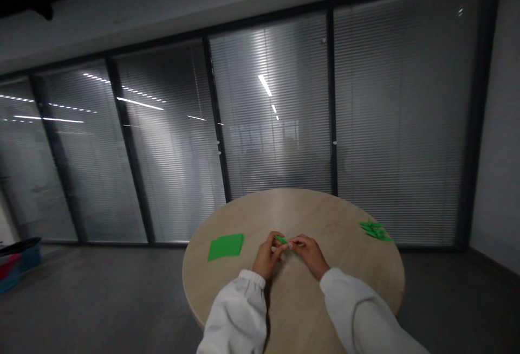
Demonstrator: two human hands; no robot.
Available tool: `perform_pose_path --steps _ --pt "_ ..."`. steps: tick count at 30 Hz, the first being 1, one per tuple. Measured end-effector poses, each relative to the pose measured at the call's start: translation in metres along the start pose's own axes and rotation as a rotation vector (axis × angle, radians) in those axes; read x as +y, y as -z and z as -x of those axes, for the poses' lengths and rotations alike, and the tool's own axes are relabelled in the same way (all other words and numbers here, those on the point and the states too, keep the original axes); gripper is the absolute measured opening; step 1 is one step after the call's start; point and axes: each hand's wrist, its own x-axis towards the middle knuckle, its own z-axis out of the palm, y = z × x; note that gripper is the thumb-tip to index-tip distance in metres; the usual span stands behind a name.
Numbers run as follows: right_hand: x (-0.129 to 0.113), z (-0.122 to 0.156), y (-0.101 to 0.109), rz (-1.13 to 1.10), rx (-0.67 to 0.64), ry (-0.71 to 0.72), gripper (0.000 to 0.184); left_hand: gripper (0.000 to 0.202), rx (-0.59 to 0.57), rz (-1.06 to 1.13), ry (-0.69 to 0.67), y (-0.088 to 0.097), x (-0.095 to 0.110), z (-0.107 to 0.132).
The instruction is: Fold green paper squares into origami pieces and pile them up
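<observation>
A small piece of folded green paper (281, 240) is held above the middle of the round wooden table (292, 205). My left hand (268, 256) has its fingers closed around the piece. The fingertips of my right hand (309, 253) pinch together at the piece's right end, close against the left fingertips. Both hands hide part of the paper, so its exact shape is unclear. To the left lies a flat stack of green paper sheets (225, 248). A small pile of slim folded green pieces (374, 230) rests at the table's right edge.
Behind the table runs a glass partition with blinds (276, 142) in dark frames. Dark bins (30, 253), one with something red, stand on the grey floor (122, 300) at far left. A pale wall (499, 180) closes off the right side.
</observation>
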Motion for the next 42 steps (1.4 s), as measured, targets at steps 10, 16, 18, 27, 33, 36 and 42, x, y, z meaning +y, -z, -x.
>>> perform_pose_path --steps 10,16,18,27,33,36,42 --pt "0.007 -0.002 0.000 -0.038 -0.031 -0.052 0.035 0.025 0.005 -0.014 0.011 0.001 0.001 0.001" --pt "0.005 0.001 -0.001 0.187 0.029 0.067 0.026 0.028 0.014 -0.048 0.061 0.000 -0.002 0.000" --pt "0.004 0.002 -0.001 0.265 0.031 0.116 0.023 0.030 0.047 -0.088 0.064 0.002 -0.002 -0.001" --pt "0.000 0.006 -0.003 0.439 -0.003 0.206 0.018 0.017 0.212 -0.170 -0.028 0.008 -0.009 -0.006" --pt "-0.003 0.006 -0.004 0.384 -0.036 0.176 0.018 0.015 0.219 -0.212 -0.107 0.010 -0.007 -0.007" --pt "-0.003 0.005 -0.003 0.328 -0.043 0.154 0.018 0.016 0.249 -0.226 -0.137 0.010 -0.005 -0.006" --pt "-0.004 0.004 -0.001 0.319 -0.039 0.152 0.018 0.020 0.252 -0.271 -0.131 0.009 -0.003 -0.005"
